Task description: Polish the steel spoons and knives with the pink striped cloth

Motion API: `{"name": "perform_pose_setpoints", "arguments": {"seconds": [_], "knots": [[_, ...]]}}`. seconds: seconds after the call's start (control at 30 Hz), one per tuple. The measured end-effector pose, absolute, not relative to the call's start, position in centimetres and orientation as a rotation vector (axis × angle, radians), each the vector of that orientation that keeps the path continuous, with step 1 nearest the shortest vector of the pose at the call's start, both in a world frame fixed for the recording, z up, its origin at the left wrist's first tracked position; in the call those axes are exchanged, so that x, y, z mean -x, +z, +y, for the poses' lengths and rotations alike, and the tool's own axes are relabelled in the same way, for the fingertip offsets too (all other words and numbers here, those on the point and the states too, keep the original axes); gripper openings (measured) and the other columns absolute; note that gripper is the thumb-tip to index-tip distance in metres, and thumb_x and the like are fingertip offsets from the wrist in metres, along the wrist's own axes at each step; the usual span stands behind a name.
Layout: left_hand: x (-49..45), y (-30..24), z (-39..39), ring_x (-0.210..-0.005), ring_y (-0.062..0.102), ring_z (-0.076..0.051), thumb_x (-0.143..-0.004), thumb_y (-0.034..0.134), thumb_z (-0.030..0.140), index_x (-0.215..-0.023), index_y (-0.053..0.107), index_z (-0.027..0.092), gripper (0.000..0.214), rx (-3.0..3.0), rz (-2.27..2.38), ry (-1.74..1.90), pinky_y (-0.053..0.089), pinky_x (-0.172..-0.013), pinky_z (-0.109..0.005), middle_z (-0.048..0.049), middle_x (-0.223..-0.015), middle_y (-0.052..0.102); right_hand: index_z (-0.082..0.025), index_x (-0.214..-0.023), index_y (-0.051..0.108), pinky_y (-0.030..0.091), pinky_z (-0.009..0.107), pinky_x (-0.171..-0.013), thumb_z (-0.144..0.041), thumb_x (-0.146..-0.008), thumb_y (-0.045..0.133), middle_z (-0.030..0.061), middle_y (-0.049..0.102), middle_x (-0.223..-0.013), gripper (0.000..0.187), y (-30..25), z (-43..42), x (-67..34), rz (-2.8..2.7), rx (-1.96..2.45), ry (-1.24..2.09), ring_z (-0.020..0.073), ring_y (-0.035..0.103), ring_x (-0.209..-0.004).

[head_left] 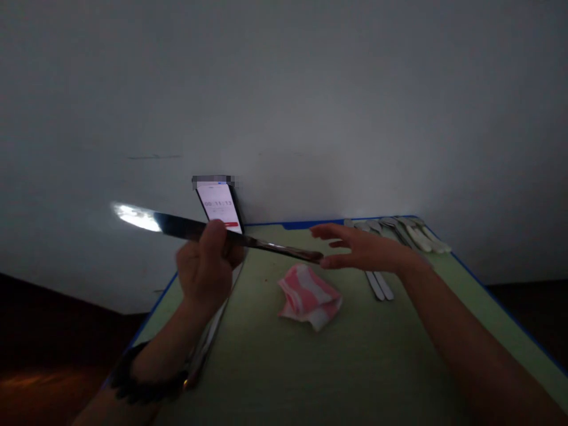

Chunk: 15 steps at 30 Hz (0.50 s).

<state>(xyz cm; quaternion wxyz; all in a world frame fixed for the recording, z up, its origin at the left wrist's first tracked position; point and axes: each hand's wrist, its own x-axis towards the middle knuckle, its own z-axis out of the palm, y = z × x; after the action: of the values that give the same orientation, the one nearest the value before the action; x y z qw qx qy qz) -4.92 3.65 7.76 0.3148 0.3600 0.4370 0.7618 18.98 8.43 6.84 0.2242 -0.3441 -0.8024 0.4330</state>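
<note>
My left hand (pixel 206 266) is closed around a shiny table knife (pixel 284 248), near where its blade meets the handle. The blade points up and to the left, and the handle slopes down to the right. My right hand (pixel 361 248) has its fingers apart by the handle's end; its thumb is at the tip, though I cannot tell whether it touches. Below, a crumpled pink-and-white striped cloth (pixel 310 296) lies on the pale green table (pixel 284 378).
A phone (pixel 219 207) showing a timer leans against the wall (pixel 310 106). Several pieces of cutlery (pixel 417 234), some with white handles, lie at the back right. Two knife-like handles (pixel 379 287) show below my right hand. More long metal cutlery (pixel 213 337) lies partly behind my left forearm.
</note>
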Motion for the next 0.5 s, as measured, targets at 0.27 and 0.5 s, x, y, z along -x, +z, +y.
{"name": "perform_pose_setpoints", "arguments": {"seconds": [0.27, 0.5], "knots": [[1.6, 4.0, 2.3, -0.033, 0.033, -0.007, -0.085, 0.049, 0.040, -0.042, 0.040, 0.018, 0.049, -1.424, 1.254, 1.451, 0.024, -0.032, -0.018, 0.0048, -0.038, 0.035, -0.017, -0.097, 0.060, 0.046, 0.022, -0.059, -0.033, -0.085, 0.049, 0.0019, 0.066, -0.079, 0.023, 7.8, 7.0, -16.8, -2.288, 0.690, 1.471, 0.0100, 0.060, -0.066], [-2.7, 4.8, 4.4, -0.046, 0.056, -0.013, -0.080, 0.058, 0.042, -0.067, 0.057, 0.014, 0.031, -1.372, 1.119, 1.240, 0.047, -0.041, -0.022, -0.0022, -0.058, 0.061, -0.016, -0.088, 0.060, 0.045, 0.024, -0.062, -0.037, -0.085, 0.048, 0.0018, 0.064, -0.077, 0.024, 5.3, 5.2, -21.3, -2.076, 0.925, 1.314, 0.0109, 0.058, -0.066]]}}
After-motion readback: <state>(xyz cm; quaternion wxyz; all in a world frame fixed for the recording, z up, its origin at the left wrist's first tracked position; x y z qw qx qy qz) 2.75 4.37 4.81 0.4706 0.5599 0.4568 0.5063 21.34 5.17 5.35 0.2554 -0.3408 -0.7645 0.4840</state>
